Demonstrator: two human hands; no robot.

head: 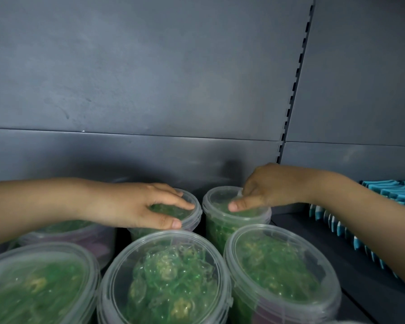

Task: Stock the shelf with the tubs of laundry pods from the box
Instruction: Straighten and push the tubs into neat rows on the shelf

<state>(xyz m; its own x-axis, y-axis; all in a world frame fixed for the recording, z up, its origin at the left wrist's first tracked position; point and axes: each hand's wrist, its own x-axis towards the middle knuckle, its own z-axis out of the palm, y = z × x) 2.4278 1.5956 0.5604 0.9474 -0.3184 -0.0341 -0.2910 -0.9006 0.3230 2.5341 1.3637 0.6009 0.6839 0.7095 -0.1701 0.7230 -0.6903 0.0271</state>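
At the back of the dark grey metal shelf (325,249), the left hand (136,204) lies straight-fingered across the round clear plastic tub of green pods (193,218), while the right hand (269,188) grips the neighbouring clear tub (218,199), fingers curled over its far rim, thumb on the lid.

Clear glossy plastic tubs (166,277); matt grey, scuffed metal shelf back (150,78).

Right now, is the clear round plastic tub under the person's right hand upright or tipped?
Upright: the clear round plastic tub of green pods stands lid up, the right hand gripping it.
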